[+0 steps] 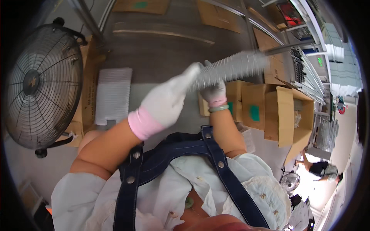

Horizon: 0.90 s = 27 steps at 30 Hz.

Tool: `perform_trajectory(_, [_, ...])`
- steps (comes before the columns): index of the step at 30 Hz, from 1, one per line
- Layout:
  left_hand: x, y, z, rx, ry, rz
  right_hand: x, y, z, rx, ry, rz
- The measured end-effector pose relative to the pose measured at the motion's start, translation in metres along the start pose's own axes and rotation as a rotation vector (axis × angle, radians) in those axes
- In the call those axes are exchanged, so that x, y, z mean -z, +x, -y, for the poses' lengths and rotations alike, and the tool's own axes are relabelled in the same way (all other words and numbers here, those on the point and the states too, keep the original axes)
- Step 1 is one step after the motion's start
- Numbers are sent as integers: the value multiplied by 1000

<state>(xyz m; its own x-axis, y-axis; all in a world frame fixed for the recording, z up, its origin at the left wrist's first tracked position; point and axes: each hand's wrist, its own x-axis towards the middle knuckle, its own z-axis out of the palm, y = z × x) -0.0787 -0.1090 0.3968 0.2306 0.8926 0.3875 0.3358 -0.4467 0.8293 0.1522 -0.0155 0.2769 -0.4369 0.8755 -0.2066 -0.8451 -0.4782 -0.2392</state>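
Note:
A grey, ridged plastic piece (233,68), which looks like a tray or a stack of trays, is held up aslant in front of me and smeared by motion. My left hand (165,101), in a white glove with a pink cuff, closes round its near left end. Under its lower edge is my right hand (216,91), gloved alike, with a pale green bangle at the wrist. The right fingers are partly hidden behind the piece but appear to grip it. Left of my hands lies a pale translucent ridged tray (113,94).
A large black floor fan (44,84) stands at the left beside a cardboard box (89,82). Open cardboard boxes (285,115) stand at the right, near a metal rack (312,73). Flat cardboard (219,15) lies at the back. Another person (323,169) is far off at the right.

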Motion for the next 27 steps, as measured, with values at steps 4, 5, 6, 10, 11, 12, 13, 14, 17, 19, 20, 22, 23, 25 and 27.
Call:
perform_trajectory(4, [34,21,25,257,-522,-147,4,-7,11,139,-861,-77])
perform_trajectory(5, [38,20,38,311,-575,-177,-15,-9,5,77,-810,-133])
perform_trajectory(6, [41,20,48,354,-645,-203,-24,-8,-1,111,-851,-89])
perform_trajectory(10, [45,15,79,595,-87,-71,-42,-10,-11,85,-875,-199])
perform_trajectory(11, [42,13,81,635,-165,-100,-46,-11,-14,57,-874,-242])
perform_trajectory(12, [39,14,86,658,-245,-134,-54,-12,-18,97,-889,-306])
perform_trajectory(13, [38,11,91,662,-261,-115,-51,-12,-20,88,-873,-300])
perform_trajectory(14, [39,8,96,667,-276,-95,-46,-11,-22,81,-856,-295])
perform_trajectory(17, [32,4,104,635,-122,-87,-48,-15,-18,16,-838,-254])
perform_trajectory(19, [30,6,108,551,-156,-119,-48,-17,-20,9,-848,-260])
perform_trajectory(20, [31,7,109,485,-274,-148,-48,-17,-24,29,-860,-281])
perform_trajectory(22, [36,9,115,454,-489,-167,-47,-15,-28,47,-861,-307])
perform_trajectory(23, [39,10,121,489,-588,-153,-45,-14,-29,46,-849,-315])
perform_trajectory(25, [37,11,135,658,-541,-78,-43,-12,-31,60,-964,-343])
perform_trajectory(27, [20,0,163,904,-245,59,-35,-15,-33,100,-1217,-399])
